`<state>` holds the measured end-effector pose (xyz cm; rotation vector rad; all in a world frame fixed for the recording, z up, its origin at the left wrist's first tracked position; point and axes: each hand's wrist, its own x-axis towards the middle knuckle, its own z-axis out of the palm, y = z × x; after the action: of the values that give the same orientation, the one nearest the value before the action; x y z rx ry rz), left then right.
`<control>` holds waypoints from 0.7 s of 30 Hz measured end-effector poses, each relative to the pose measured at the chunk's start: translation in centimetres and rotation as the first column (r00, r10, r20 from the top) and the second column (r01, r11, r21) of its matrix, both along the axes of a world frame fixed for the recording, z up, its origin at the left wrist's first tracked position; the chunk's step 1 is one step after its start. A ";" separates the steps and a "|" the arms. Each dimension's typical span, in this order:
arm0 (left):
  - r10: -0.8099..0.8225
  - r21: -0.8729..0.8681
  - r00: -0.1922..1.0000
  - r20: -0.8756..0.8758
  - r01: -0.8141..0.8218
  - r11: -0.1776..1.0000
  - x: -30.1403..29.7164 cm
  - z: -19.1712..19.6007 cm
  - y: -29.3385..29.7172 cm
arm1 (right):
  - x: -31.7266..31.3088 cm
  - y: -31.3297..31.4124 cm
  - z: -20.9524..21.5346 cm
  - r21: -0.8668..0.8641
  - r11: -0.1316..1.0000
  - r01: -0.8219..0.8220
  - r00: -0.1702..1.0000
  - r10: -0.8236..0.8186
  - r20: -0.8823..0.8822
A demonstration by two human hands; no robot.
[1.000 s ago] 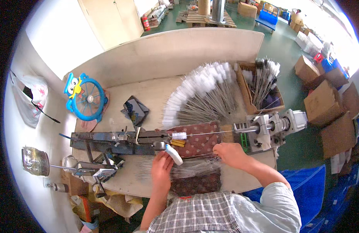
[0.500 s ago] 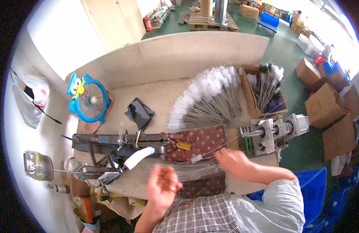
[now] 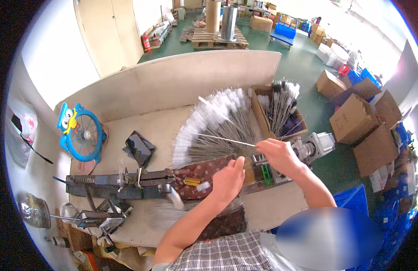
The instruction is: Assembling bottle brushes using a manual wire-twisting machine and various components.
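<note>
My right hand (image 3: 277, 152) is closed, pinching one end of a thin pale wire rod (image 3: 224, 139). The rod points left across a fanned pile of white-tipped wire brushes (image 3: 204, 118). My left hand (image 3: 228, 181) hovers over a dotted brown cloth (image 3: 195, 171) with its fingers stretched out, and nothing shows in them. Beside it, on the cloth, lies the white tip of a brush (image 3: 203, 186); the hand hides whatever stem runs on from it. A small yellow block (image 3: 192, 181) sits just left of that tip. Below my left forearm, loose thin wires (image 3: 166, 212) are spread on the table.
A metal spindle machine (image 3: 315, 147) stands right of my right hand. A cardboard box (image 3: 258, 110) behind it holds black and white brushes. To the left are a bench fixture (image 3: 98, 183), a blue toy-like fan (image 3: 84, 133) and a dark flat pouch (image 3: 140, 149). A panel (image 3: 172, 81) borders the table's back.
My left hand has moved right and up onto the cloth. My right hand has risen and now holds a rod pointing left. The whole view has shifted.
</note>
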<state>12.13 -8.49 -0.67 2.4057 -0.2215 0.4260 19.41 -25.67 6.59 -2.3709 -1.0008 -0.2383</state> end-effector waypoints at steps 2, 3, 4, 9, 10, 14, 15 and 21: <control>0.002 0.177 1.000 -0.018 0.001 0.984 1.4 -1.4 0.0 | 0.1 1.1 -0.4 0.036 0.999 0.014 1.000 -0.013 -0.022; 0.005 0.188 1.000 -0.020 -0.001 0.982 1.7 -1.4 0.2 | 0.3 1.3 -0.8 0.037 0.999 0.025 0.999 -0.024 -0.038; 0.028 0.291 0.999 -0.027 -0.019 0.957 2.1 -1.2 0.6 | 0.6 1.4 -1.3 0.039 0.999 0.035 0.998 -0.032 -0.056; 0.135 0.585 0.990 -0.041 -0.086 0.806 4.0 -2.9 4.3 | 1.3 2.2 -0.5 -0.195 0.960 -0.202 0.959 0.153 -0.240; 0.102 0.494 0.993 0.064 -0.120 0.861 2.7 -2.7 4.4 | 1.5 2.1 -0.2 -0.186 0.959 -0.212 0.958 0.166 -0.235; 0.128 0.097 0.990 0.058 -0.133 0.986 -4.8 -0.8 5.6 | 1.1 6.4 -0.5 -0.101 0.912 -0.397 0.914 0.383 -0.135; 0.132 -0.001 0.991 0.036 -0.132 0.991 -6.6 -0.8 5.7 | 0.8 8.1 -1.5 0.009 0.880 -0.475 0.877 0.474 -0.083; -0.149 -0.689 0.796 -0.586 -0.587 -0.426 -12.0 -4.0 9.7 | -1.5 16.2 -4.1 0.167 0.841 -0.515 0.845 0.531 -0.069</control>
<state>0.15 1.26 -4.64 0.4764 0.7786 0.0334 17.90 -9.47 2.53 -1.8684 -1.4760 0.0341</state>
